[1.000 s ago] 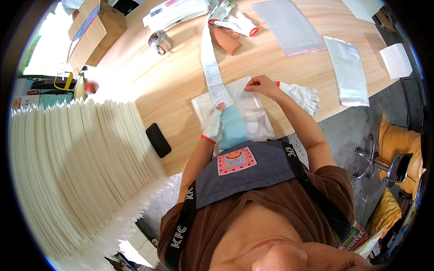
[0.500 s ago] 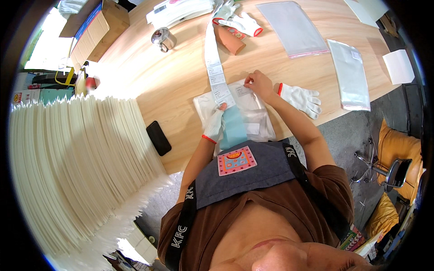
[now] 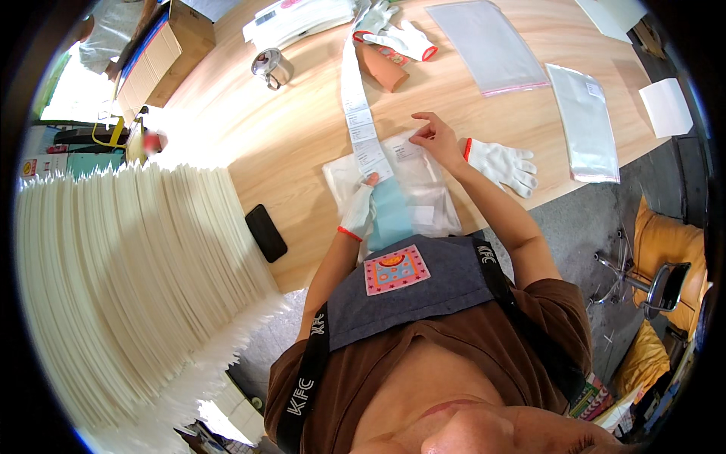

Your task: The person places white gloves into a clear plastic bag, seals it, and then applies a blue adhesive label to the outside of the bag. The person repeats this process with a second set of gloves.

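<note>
1. A big fan of cream-white flat sheets [image 3: 128, 295], stacked on edge and finely ribbed, is filling the left and lower left of the frame.
2. A pale wooden table [image 3: 302, 113] with a smooth grain is spreading across the upper half; its near edge is curving down toward the centre.
3. A brown cardboard box [image 3: 155, 57] is sitting at the upper left; two clear plastic bags, one [image 3: 484, 45] with a pink strip at the top centre-right and one [image 3: 586, 121] at the right, are lying flat and glossy.
4. A pile of clear floppy pouches [image 3: 423, 189] with white labels is lying at the table's near edge, in the centre of the frame, just above a grey apron with a pink square patch.
5. A long white label strip [image 3: 355, 106], narrow and papery, is running from the top centre down to the pile; its lower end is lying on the pouches.
6. The left hand [image 3: 361, 208], in a white knit glove with a red cuff, is pinching the strip's lower end, fingers closed on it; a light-blue soft piece [image 3: 389, 219] is lying just beside it.
7. The right hand [image 3: 435, 136], bare, is resting on the pile's upper edge, fingertips drawn together on a small label; whether it is gripping I cannot tell.
8. A loose white glove [image 3: 503, 163] is lying just right of that wrist; another pair [image 3: 401, 34] is lying at the top centre beside a brown tapered piece [image 3: 382, 68].
9. A black slim phone [image 3: 266, 233] is lying at centre left; a small shiny metal cup [image 3: 266, 66] is standing at the upper left.
</note>
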`<state>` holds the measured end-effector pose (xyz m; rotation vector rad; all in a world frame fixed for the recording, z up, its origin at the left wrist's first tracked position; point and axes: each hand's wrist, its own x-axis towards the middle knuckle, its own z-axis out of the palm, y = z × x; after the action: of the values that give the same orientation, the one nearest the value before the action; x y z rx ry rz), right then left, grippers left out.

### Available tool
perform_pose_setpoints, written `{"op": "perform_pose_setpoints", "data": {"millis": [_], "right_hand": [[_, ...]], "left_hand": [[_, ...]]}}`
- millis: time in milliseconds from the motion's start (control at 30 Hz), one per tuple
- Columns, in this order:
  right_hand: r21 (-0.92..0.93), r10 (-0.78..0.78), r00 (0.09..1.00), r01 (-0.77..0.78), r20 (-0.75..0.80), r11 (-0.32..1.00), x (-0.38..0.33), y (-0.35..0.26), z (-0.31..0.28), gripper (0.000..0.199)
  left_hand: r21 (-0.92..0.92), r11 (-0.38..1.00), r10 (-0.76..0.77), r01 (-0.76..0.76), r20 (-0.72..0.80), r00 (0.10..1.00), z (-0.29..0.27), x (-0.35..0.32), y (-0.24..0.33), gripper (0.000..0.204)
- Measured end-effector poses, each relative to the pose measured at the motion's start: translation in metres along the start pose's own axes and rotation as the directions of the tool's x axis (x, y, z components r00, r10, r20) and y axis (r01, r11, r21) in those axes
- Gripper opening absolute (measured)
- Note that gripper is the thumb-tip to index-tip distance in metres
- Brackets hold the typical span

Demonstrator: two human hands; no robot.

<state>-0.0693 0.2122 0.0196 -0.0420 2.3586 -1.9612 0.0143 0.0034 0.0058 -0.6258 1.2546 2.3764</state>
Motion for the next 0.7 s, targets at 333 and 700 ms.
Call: {"op": "perform_pose_setpoints", "data": {"millis": [333, 700], "right_hand": [[-0.128, -0.309, 0.89, 0.368, 0.335, 0.921, -0.055, -0.031, -0.012, 0.012], [-0.311, -0.157, 0.922, 0.274, 0.353, 0.91, -0.078, -0.031, 0.0, 0.022]], "left_hand": [[-0.038, 0.997, 0.062, -0.061, 0.019, 0.998, 0.014, -0.055, 0.06, 0.035], [0.089, 0.996, 0.006, -0.016, 0.106, 0.994, -0.002, 0.001, 0.006, 0.022]]}}
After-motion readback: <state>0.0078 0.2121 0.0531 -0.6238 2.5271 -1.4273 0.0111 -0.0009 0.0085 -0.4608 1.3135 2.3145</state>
